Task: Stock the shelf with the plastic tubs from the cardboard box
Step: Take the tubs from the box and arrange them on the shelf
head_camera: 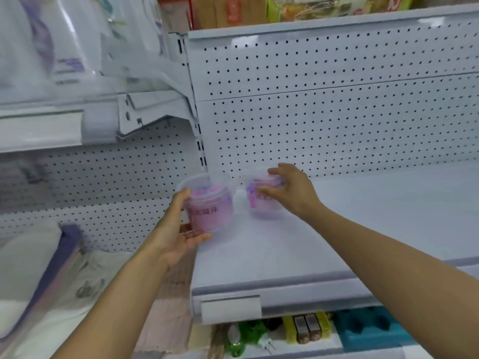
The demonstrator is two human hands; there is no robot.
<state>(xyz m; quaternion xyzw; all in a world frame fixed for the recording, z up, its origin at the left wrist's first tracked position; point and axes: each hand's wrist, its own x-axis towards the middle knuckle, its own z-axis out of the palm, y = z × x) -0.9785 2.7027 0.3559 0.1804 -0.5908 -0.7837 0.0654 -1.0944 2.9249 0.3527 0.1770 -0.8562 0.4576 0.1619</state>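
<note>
Head view blurred, left hand [178, 234] grip round pink tub [210, 208], right hand [287, 190] grip hiding second tub [259, 203], shelf [337, 229]

The right hand [287, 189] hides the right tub's [261, 203] lid and far side, and its label is too blurred to read. The left hand [178, 229] covers the left tub's [211, 211] near-left wall and base. Both arms run off the bottom edge.

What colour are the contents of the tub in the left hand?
Mostly pink, with blue and purple bits at the top of the tub, seen in the head view.
</note>
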